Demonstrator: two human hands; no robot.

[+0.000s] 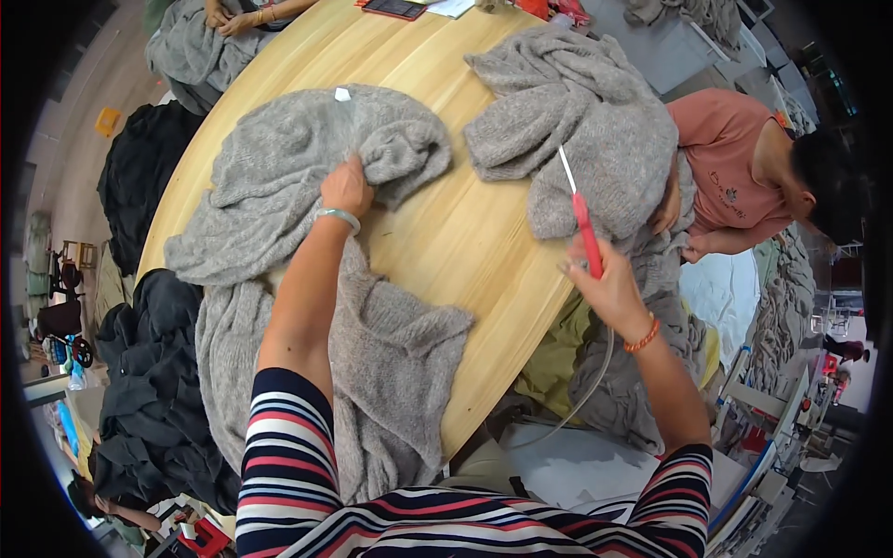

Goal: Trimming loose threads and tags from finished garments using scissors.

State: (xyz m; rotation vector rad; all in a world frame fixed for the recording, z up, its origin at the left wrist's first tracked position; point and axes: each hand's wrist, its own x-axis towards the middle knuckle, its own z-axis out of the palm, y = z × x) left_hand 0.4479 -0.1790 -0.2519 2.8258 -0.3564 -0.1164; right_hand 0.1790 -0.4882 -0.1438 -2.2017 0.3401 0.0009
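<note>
A grey fuzzy knit garment point(279, 144) lies bunched on the round wooden table point(446, 265), with a small white tag at its far edge. My left hand point(348, 191) is closed on a fold of it near the middle. My right hand point(609, 288) is raised at the table's right edge, wrapped round a red air blow gun point(586, 232). Its thin pale nozzle points up and left, over a second grey knit pile point(595, 130), and a pale hose point(595, 386) hangs below the hand. More grey knit point(395, 353) drapes over the near edge toward my lap.
A person in a pink shirt point(721, 158) sits at the right, hands at the grey knit. Another person's hands point(237, 20) hold grey knit at the far left. Dark fabric heaps point(153, 372) lie along the left. A phone point(394, 8) rests at the far edge.
</note>
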